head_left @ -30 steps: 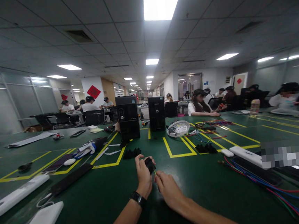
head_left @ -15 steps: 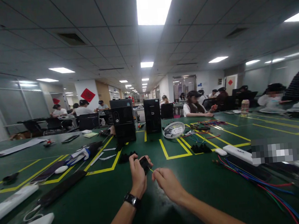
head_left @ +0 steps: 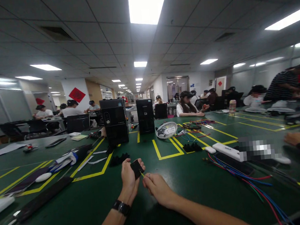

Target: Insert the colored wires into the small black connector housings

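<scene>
My left hand (head_left: 128,177), with a dark watch on its wrist, is closed around a small black box-like piece (head_left: 137,168). Its exact kind is too small to make out. Just to the right, my right hand (head_left: 156,187) pinches a thin yellow-green strip (head_left: 142,174) that runs up to the black piece; whether it is a wire or a tool does not show. Both hands are held close together above the green table (head_left: 138,218).
Two black computer towers (head_left: 114,121) stand ahead, with a white basket (head_left: 166,130) to their right. Coloured wires (head_left: 239,171) and a white power strip (head_left: 228,152) lie at right. A dark strap-like strip (head_left: 46,198) lies at left. A co-worker's hand (head_left: 299,138) rests at far right.
The view has turned to the right, so the scene shifts left and more of the co-worker's arms shows. Both hands keep their hold on the black piece and the yellow-green strip.
</scene>
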A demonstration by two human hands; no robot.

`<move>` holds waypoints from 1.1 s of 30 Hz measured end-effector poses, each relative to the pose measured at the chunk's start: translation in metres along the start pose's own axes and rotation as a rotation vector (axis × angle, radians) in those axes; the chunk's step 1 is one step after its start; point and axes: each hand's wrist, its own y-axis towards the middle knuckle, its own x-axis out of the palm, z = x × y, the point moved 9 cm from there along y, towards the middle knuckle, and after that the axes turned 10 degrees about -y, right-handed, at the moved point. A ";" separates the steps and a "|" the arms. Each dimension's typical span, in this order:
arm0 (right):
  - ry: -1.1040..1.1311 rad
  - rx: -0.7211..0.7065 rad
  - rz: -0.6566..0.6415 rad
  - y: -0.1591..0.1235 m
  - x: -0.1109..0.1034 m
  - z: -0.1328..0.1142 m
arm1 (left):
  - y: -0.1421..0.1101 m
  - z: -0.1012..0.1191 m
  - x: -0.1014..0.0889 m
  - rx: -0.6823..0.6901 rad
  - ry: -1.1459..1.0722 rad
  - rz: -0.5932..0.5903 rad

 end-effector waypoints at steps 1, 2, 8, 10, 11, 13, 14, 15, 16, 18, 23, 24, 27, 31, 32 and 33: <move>-0.012 -0.003 -0.015 0.001 -0.004 -0.001 | 0.000 0.001 0.000 0.006 0.005 -0.006; -0.029 -0.009 -0.026 0.001 -0.008 -0.003 | 0.001 0.001 0.000 0.014 0.004 -0.013; -0.122 -0.027 0.084 -0.003 -0.008 -0.011 | 0.000 -0.006 -0.006 0.047 -0.028 0.073; -0.167 -0.023 0.143 -0.006 0.000 -0.011 | -0.002 -0.008 -0.012 0.073 -0.015 0.133; -0.191 -0.021 0.151 -0.007 0.004 -0.010 | -0.002 -0.008 -0.014 0.082 -0.002 0.144; -0.228 -0.030 0.125 -0.007 0.010 -0.007 | -0.002 -0.008 -0.014 0.075 0.021 0.136; -0.235 -0.040 0.110 -0.007 0.010 -0.006 | -0.002 -0.009 -0.014 0.060 0.022 0.125; -0.232 -0.050 0.101 -0.006 0.009 -0.006 | -0.001 -0.010 -0.014 0.041 0.016 0.118; -0.222 -0.059 0.096 -0.005 0.006 -0.006 | 0.000 -0.010 -0.014 0.022 0.006 0.114; -0.181 -0.063 0.079 -0.003 0.002 -0.006 | 0.003 -0.011 -0.014 0.000 -0.013 0.103; -0.044 0.067 0.001 0.001 -0.003 -0.010 | 0.008 -0.002 -0.011 0.070 0.084 -0.002; -0.024 0.100 -0.003 0.001 -0.005 -0.010 | 0.008 0.000 -0.008 0.084 0.096 -0.039; 0.001 0.133 0.009 0.001 -0.010 -0.012 | 0.006 0.000 0.000 0.083 0.038 -0.086; -0.053 0.037 0.048 -0.002 -0.006 -0.010 | 0.002 -0.009 0.001 -0.020 -0.115 0.044; -0.069 0.014 0.055 -0.003 -0.003 -0.009 | 0.001 -0.012 -0.001 -0.061 -0.139 0.089; -0.080 0.000 0.057 -0.004 0.000 -0.007 | 0.000 -0.015 -0.003 -0.092 -0.148 0.122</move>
